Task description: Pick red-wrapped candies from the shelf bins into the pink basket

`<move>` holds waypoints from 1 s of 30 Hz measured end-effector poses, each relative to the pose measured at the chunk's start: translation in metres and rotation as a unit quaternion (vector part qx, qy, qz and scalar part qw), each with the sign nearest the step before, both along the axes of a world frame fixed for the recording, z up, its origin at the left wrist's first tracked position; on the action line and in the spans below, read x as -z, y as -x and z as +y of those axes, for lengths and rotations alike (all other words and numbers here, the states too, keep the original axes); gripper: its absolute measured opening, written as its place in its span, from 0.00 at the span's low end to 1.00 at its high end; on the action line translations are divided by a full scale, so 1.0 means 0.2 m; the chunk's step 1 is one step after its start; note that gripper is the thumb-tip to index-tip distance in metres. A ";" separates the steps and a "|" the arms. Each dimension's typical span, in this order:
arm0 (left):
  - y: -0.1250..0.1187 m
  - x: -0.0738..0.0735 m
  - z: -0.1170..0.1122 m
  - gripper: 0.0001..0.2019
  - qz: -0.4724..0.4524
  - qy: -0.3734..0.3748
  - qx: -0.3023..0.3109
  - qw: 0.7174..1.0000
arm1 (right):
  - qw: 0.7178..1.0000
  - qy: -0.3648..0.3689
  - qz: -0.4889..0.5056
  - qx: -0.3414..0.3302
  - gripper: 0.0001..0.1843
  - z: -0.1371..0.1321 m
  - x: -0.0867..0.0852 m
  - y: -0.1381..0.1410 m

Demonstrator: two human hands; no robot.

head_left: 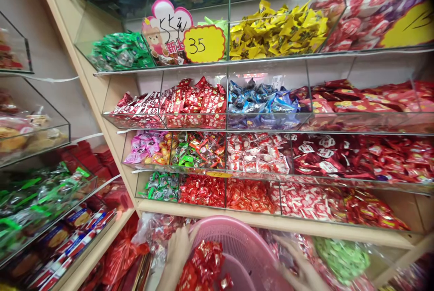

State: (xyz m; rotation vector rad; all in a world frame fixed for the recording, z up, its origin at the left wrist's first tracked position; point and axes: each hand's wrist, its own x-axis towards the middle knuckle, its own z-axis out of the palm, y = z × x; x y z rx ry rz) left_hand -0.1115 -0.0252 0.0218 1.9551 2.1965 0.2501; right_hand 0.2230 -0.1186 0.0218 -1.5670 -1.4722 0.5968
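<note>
A pink plastic basket (pixel 237 241) sits low in front of me with red-wrapped candies (pixel 203 264) inside. My left hand (pixel 178 252) grips the basket's left rim, fingers curled over the edge. My right hand (pixel 300 270) rests at the basket's right side, by clear bags of candy; its fingers look curled but are blurred. Above stand clear bins of wrapped sweets: red ones (pixel 200 101), blue ones (pixel 261 101), yellow ones (pixel 278 29) and green ones (pixel 118 51).
A yellow price tag reading 35 (pixel 203 43) and a pink cartoon sign (pixel 167 31) stand on the upper shelf. A second rack of clear bins (pixel 40 182) lies to the left. Bags of green candy (pixel 341 259) and red packets (pixel 122 250) crowd the floor level.
</note>
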 end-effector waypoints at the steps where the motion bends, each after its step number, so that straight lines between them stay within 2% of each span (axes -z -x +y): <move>1: 0.01 0.00 0.00 0.33 0.004 0.002 0.000 1.000 | 0.999 0.026 0.021 -0.021 0.28 0.04 0.06 0.03; 4: 0.04 0.01 0.00 0.32 0.013 0.006 -0.003 1.000 | 0.992 0.091 0.074 -0.052 0.32 0.13 0.22 0.09; 6: 0.06 0.01 -0.01 0.31 0.014 0.004 -0.009 1.000 | 0.987 0.110 0.100 -0.061 0.34 0.15 0.28 0.12; 12: 0.09 0.05 -0.03 0.32 -0.008 0.006 -0.021 1.000 | 0.980 0.128 0.136 -0.068 0.35 0.16 0.33 0.13; 18: 0.09 0.13 -0.06 0.31 -0.009 0.009 -0.018 1.000 | 0.974 0.133 0.161 -0.083 0.34 0.15 0.39 0.12; 23: 0.14 0.19 -0.09 0.29 -0.008 0.011 -0.038 0.999 | 0.969 0.116 0.180 -0.125 0.31 0.17 0.39 0.16; 30: 0.19 0.18 -0.06 0.28 -0.031 0.011 -0.040 0.999 | 0.963 0.095 0.202 -0.150 0.26 0.22 0.28 0.23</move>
